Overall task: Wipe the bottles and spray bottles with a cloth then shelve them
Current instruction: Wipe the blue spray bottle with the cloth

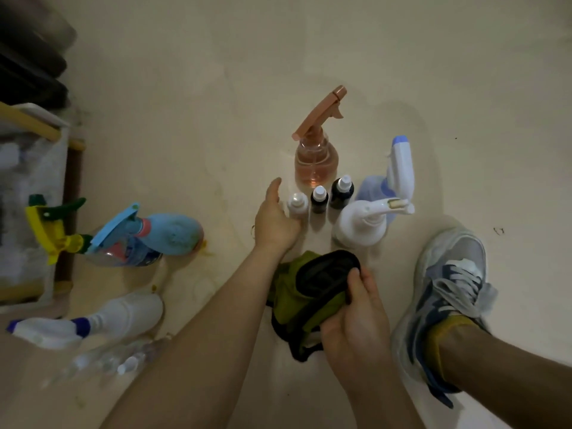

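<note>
My right hand (356,317) grips a green and black cloth (312,292) low in the middle. My left hand (275,218) is spread open, its fingers right beside a small white bottle (297,205). Two small dark bottles with white caps (318,199) (341,191) stand just right of it. Behind them stands an orange spray bottle (315,156). To the right are a white spray bottle (360,226) and a blue-and-white spray bottle (399,171).
On the floor at left lie a blue spray bottle (145,236), a yellow-green spray head (52,226), a white bottle with a blue collar (93,323) and clear bottles (114,360). A shelf unit (34,193) stands at far left. My shoe (445,292) rests at right.
</note>
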